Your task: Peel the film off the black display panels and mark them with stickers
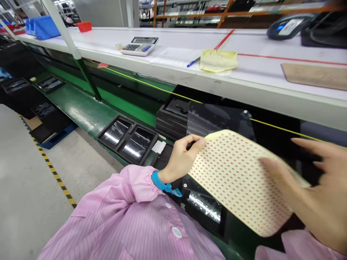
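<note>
A cream sheet with rows of small red printed marks (238,177) hangs tilted in front of me, looking like adhesive backing paper. My left hand (187,155) pinches its upper left corner between thumb and fingers; a blue wrist strap (165,184) circles that wrist. Over the sheet's right part is my right hand (311,195), blurred, its fingers spread and its thumb crossing the sheet's surface; whether the thumb touches cannot be told. Behind the sheet stands a dark glossy panel (211,117), partly hidden. Below lies a black tray with a shiny screen-like piece (204,206).
Black trays with glossy panels (127,139) lie on the green bench (78,108), beside stacked black trays (170,121). A white shelf (173,77) runs above, bearing a calculator (140,46), yellow paper (218,60), a blue pen (193,62), brown board (314,76) and a scanner (290,27).
</note>
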A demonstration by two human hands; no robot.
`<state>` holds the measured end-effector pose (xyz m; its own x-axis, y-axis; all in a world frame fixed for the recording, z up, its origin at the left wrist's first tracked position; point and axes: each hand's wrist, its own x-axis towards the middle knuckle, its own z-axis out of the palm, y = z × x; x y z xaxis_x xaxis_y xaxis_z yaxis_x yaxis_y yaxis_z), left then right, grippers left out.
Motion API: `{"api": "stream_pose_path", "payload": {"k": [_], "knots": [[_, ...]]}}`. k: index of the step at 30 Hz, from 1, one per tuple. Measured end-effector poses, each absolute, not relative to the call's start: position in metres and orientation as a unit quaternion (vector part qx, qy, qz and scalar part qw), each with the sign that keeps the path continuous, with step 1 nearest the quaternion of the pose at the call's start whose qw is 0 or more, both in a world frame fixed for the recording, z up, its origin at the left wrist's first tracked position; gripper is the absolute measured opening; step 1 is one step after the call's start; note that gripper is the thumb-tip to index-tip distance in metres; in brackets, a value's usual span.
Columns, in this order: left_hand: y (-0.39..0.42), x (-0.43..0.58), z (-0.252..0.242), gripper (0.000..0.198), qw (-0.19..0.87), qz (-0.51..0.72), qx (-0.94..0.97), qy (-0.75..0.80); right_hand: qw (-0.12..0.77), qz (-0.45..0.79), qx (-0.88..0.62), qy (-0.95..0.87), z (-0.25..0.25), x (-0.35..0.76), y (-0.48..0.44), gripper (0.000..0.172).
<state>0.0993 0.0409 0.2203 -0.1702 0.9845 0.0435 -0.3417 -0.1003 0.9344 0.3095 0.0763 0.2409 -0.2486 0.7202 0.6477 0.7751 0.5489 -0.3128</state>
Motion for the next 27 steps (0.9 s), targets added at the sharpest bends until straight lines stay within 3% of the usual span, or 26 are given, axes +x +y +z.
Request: {"api": "stream_pose_path", "payload": {"k": [1, 4, 7, 10, 11, 15, 17, 21, 27], "knots": [[0.040, 0.099, 0.215, 0.019, 0.526, 0.628, 0.386, 0.424, 0.358, 0.036, -0.520, -0.775, 0.233, 0.319, 0.084, 0.069], [0.041, 0.103, 0.203, 0.019, 0.538, 0.603, 0.411, 0.422, 0.306, 0.386, -0.592, -0.638, 0.212, 0.329, 0.097, 0.068], [0.046, 0.109, 0.197, 0.018, 0.541, 0.592, 0.429, 0.416, 0.363, 0.560, -0.600, -0.441, 0.200, 0.319, 0.094, 0.090], [0.051, 0.112, 0.196, 0.015, 0.556, 0.594, 0.421, 0.401, 0.436, 0.552, -0.605, -0.373, 0.194, 0.309, 0.088, 0.108], [0.051, 0.111, 0.196, 0.028, 0.581, 0.587, 0.410, 0.386, 0.458, 0.540, -0.607, -0.360, 0.193, 0.307, 0.086, 0.109], [0.048, 0.099, 0.186, 0.126, 0.740, 0.504, 0.359, 0.265, 0.516, 0.498, -0.617, -0.324, 0.188, 0.309, 0.078, 0.106], [0.045, 0.092, 0.176, 0.144, 0.779, 0.470, 0.359, 0.208, 0.530, 0.489, -0.620, -0.308, 0.183, 0.310, 0.076, 0.107], [0.044, 0.086, 0.159, 0.141, 0.777, 0.462, 0.389, 0.178, 0.546, 0.486, -0.617, -0.292, 0.171, 0.310, 0.076, 0.098], [0.055, 0.090, 0.140, 0.122, 0.789, 0.477, 0.332, 0.202, 0.538, 0.483, -0.605, -0.335, 0.150, 0.312, 0.079, 0.063]]}}
